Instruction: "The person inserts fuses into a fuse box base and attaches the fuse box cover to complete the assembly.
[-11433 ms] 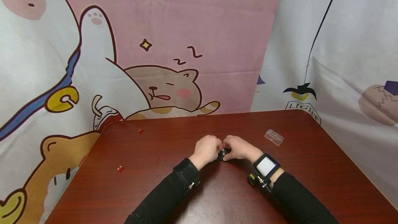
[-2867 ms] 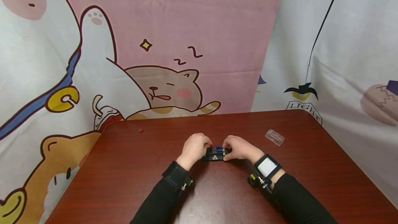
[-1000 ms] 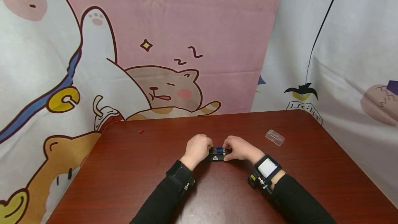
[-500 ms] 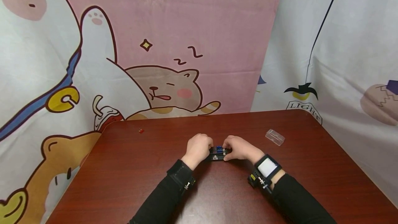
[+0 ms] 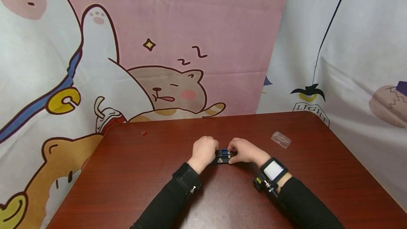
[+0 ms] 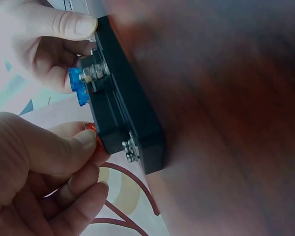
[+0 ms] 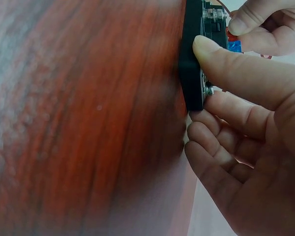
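Note:
A small black fuse block (image 5: 223,157) lies on the dark red table (image 5: 159,186) in front of me, with a blue fuse (image 6: 76,84) plugged into its top. My left hand (image 5: 206,150) pinches a red fuse (image 6: 92,129) between thumb and fingers at the block's left end. My right hand (image 5: 242,151) grips the block's right end, its thumb (image 7: 221,61) pressed on the near side and the fingers curled behind. In the right wrist view the block (image 7: 191,59) stands edge-on, with the left hand (image 7: 265,24) beyond it.
A clear plastic cover (image 5: 281,139) lies on the table to the right of my hands. A tiny red fuse (image 5: 144,133) sits far left near the back edge. A cartoon-printed cloth (image 5: 178,45) hangs behind the table.
One red fuse that lay at the table's left is gone from there. My left hand has edged right onto the block's end; the right hand has kept its hold.

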`<action>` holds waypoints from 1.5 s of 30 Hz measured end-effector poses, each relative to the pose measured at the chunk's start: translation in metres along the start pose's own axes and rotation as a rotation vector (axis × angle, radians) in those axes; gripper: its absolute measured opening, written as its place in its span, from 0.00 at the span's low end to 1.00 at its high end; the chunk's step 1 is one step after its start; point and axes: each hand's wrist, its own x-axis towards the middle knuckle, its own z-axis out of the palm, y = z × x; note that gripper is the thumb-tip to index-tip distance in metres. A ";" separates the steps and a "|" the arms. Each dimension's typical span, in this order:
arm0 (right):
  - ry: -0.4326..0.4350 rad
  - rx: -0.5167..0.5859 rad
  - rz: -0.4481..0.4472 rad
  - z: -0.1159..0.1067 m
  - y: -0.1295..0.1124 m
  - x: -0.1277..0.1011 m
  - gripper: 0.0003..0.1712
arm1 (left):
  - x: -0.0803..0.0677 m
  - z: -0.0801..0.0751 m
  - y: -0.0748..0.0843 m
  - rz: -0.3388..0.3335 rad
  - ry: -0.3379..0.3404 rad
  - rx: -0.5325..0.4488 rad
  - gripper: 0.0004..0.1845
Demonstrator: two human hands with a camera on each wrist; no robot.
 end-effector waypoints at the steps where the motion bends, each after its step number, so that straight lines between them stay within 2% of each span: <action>1: 0.000 0.002 0.002 0.000 0.000 0.000 0.20 | 0.000 0.000 0.000 0.000 0.000 0.008 0.09; 11: -0.005 0.011 0.015 -0.001 0.000 0.002 0.20 | 0.000 0.000 -0.001 -0.007 -0.006 -0.009 0.09; 19: 0.005 -0.011 -0.039 0.001 0.002 0.002 0.20 | -0.003 0.000 -0.003 -0.036 -0.031 -0.075 0.09; 24: -0.001 -0.010 -0.023 0.002 0.002 0.001 0.20 | -0.005 -0.002 -0.008 -0.035 -0.060 -0.141 0.05; 27: -0.002 -0.005 -0.014 0.002 0.001 0.001 0.20 | -0.006 -0.006 -0.014 -0.058 -0.083 -0.185 0.02; 31: -0.006 -0.005 -0.007 0.001 0.001 0.000 0.20 | -0.010 -0.013 -0.025 -0.100 -0.088 -0.231 0.06; 35: -0.009 -0.013 -0.007 0.000 0.002 0.000 0.20 | -0.013 -0.018 -0.041 -0.132 -0.066 -0.262 0.07; 45: -0.008 -0.006 -0.024 0.002 0.002 0.000 0.20 | -0.019 -0.030 -0.099 -0.275 -0.010 -0.130 0.06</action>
